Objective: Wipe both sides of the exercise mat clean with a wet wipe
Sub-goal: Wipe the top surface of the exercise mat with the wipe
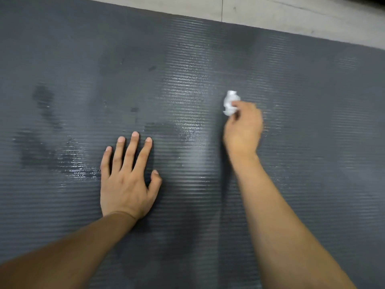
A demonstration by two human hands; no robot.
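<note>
The exercise mat fills nearly the whole view, a dark grey ribbed sheet lying flat, with a strip of pale floor showing beyond its far edge. Damp streaks and darker patches mark its left and middle parts, and a shiny wet band runs near to far through the centre; the right part looks drier, so this face seems only partly wiped, and the underside cannot be seen. The left hand lies flat on the mat at near centre, fingers straight and spread, pressing down and holding nothing. The right hand reaches farther out, to the right of the wet band, its grip clamped on the wet wipe, which is bunched into a small white wad pinched at the fingertips and touching or just above the ribs; blur makes the contact hard to judge. The risks from here are mostly about coverage. A wad this small meets the mat only at a narrow patch, so strokes set too far apart would leave unwiped strips between them, and the grooves could keep dirt if pressure is light. The wipe may also dry out or shed bits on the rough ribs. If the bracing hand lifts during a hard stroke, the mat could slide or ruck on the smooth floor. The dry right part could easily be skipped.
</note>
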